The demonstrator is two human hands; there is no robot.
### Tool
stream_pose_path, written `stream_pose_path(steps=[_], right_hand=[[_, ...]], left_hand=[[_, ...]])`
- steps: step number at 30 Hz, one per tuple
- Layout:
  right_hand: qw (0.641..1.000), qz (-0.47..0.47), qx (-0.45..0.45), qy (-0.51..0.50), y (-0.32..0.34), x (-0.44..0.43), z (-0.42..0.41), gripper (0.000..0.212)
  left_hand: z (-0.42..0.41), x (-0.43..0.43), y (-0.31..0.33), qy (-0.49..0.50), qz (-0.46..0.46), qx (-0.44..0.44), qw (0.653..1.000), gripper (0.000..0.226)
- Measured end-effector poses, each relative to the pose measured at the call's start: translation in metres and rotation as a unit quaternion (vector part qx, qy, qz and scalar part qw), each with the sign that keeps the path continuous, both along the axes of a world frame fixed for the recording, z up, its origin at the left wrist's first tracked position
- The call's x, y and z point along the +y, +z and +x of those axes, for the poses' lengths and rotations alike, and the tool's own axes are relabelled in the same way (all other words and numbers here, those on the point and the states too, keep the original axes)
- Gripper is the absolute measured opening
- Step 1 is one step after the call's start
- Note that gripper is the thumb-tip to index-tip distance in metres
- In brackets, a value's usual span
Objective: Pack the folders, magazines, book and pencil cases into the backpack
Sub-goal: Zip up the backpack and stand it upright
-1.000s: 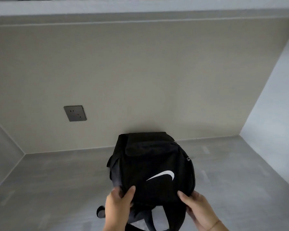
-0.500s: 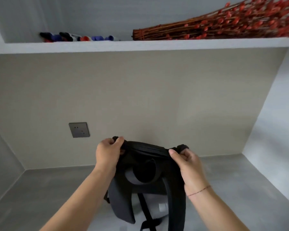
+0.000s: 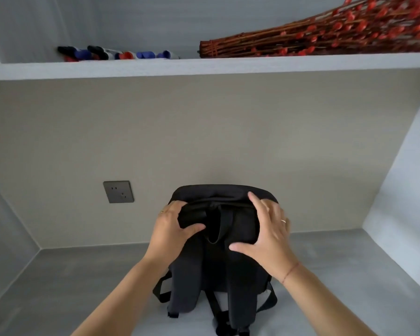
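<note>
A black backpack (image 3: 216,270) stands upright on the grey desk (image 3: 58,287), leaning toward the back wall, with its shoulder straps and carry loop facing me. My left hand (image 3: 171,230) grips its upper left corner, thumb across the back panel and fingers wrapped over the edge. My right hand (image 3: 268,234) lies on the upper right corner with spread, straight fingers. The zip opening is not visible from here. No folders, magazines, book or pencil cases are in view.
A wall socket (image 3: 118,191) sits left of the backpack on the beige back wall. A shelf (image 3: 204,66) overhead carries several markers (image 3: 117,54) and a bundle of red dried branches (image 3: 325,32). Side walls close in the desk at left and right.
The backpack, first lying logo side up, was lifted by its top and now stands with its straps toward me. Both hands moved from its top edge to its upper corners.
</note>
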State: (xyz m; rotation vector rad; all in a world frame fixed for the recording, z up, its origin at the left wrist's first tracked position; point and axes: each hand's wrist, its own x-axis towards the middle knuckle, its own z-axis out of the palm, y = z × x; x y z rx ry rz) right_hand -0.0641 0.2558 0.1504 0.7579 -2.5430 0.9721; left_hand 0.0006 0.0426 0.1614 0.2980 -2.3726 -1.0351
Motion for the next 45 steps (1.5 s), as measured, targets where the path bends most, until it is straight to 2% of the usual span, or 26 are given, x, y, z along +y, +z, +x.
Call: stream_pose_path(steps=[1,3,6,8,10,11,13,14,17,21,23,27,30,32,36,40,43,45], right_hand=[[1.0,0.024,-0.005,-0.006,-0.003,0.005,-0.006,0.123],[0.996,0.037,-0.081,0.001,-0.01,0.018,-0.024,0.136],[0.98,0.028,-0.192,0.039,-0.021,0.03,-0.046,0.141],[0.969,-0.025,-0.24,0.059,-0.026,0.027,-0.052,0.142],[0.959,-0.097,-0.258,0.071,-0.033,0.021,-0.056,0.13],[0.956,-0.121,-0.256,0.073,-0.035,0.019,-0.057,0.112],[0.961,-0.123,-0.239,0.056,-0.034,0.016,-0.057,0.073],[0.964,-0.118,-0.232,0.049,-0.032,0.015,-0.055,0.064],[0.973,-0.102,-0.204,0.03,-0.033,0.009,-0.046,0.057],[0.991,-0.076,-0.112,-0.005,-0.037,-0.005,-0.023,0.049],[0.995,-0.063,-0.081,-0.02,-0.038,-0.015,-0.011,0.048],[0.995,-0.067,-0.054,-0.055,-0.031,-0.042,0.01,0.036],[0.988,-0.095,-0.1,-0.063,-0.027,-0.061,0.022,0.039],[0.981,-0.117,-0.14,-0.062,-0.025,-0.072,0.029,0.042],[0.962,-0.159,-0.223,-0.004,-0.017,-0.071,0.026,0.036],[0.95,-0.178,-0.25,0.05,-0.014,-0.055,0.021,0.036],[0.948,-0.185,-0.25,0.069,-0.013,-0.049,0.018,0.032],[0.939,-0.191,-0.264,0.107,-0.015,-0.044,0.014,0.045]], left_hand=[[-0.004,-0.002,-0.002,0.005,-0.006,0.0,1.0,0.049],[-0.009,-0.005,-0.006,0.022,-0.022,0.01,0.999,0.052],[-0.015,-0.003,-0.014,0.062,-0.081,0.047,0.994,0.06],[-0.017,0.001,-0.024,0.102,-0.124,0.061,0.985,0.073],[-0.015,0.012,-0.038,0.151,-0.103,0.035,0.983,0.098],[-0.012,0.021,-0.048,0.167,-0.08,0.018,0.982,0.109],[-0.005,0.047,-0.071,0.176,-0.034,-0.009,0.984,0.117],[-0.003,0.061,-0.081,0.176,-0.01,-0.018,0.984,0.117],[-0.005,0.086,-0.094,0.165,0.067,-0.041,0.983,0.12],[-0.016,0.069,-0.088,0.08,0.124,-0.061,0.987,0.149],[-0.017,0.048,-0.085,0.012,0.124,-0.054,0.991,0.148],[-0.015,0.016,-0.075,-0.082,0.13,-0.075,0.985,0.132],[-0.004,0.007,-0.073,-0.156,0.158,-0.075,0.972,0.12],[0.006,0.008,-0.081,-0.193,0.169,-0.079,0.963,0.124],[0.015,0.027,-0.096,-0.146,0.183,-0.058,0.97,0.138],[0.022,0.067,-0.096,-0.063,0.205,-0.028,0.976,0.144],[0.022,0.095,-0.091,-0.011,0.226,0.003,0.974,0.138],[0.019,0.097,-0.091,0.011,0.232,0.018,0.972,0.126]])
